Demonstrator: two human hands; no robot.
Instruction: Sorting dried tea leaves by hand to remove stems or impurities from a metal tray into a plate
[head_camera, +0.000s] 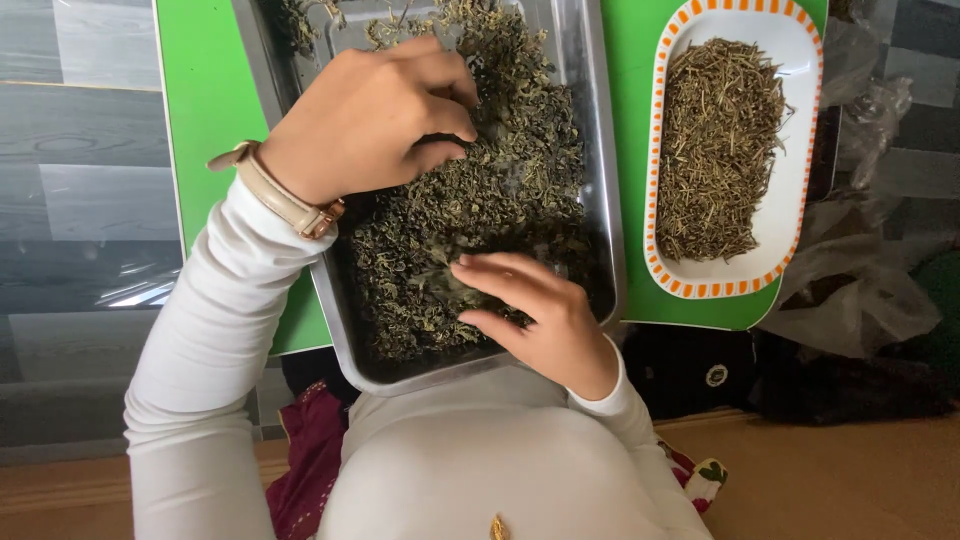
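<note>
A steel tray (604, 180) holds a heap of dark dried leaves (510, 190). My left hand (370, 118), with a beige wristwatch (280, 195), rests on the heap in the upper half of the tray, fingers curled and pinching some leaves. My right hand (535, 310) lies near the tray's front edge, fingers spread flat over the leaves. Whether it holds any is hidden. Both arms wear white sleeves.
A white oval dish with an orange-striped rim (800, 150) holds dried thin stems to the right of the tray. Both stand on a green board (205, 120). Crumpled clear plastic bags (860, 290) lie at the right. A grey plank floor lies at the left.
</note>
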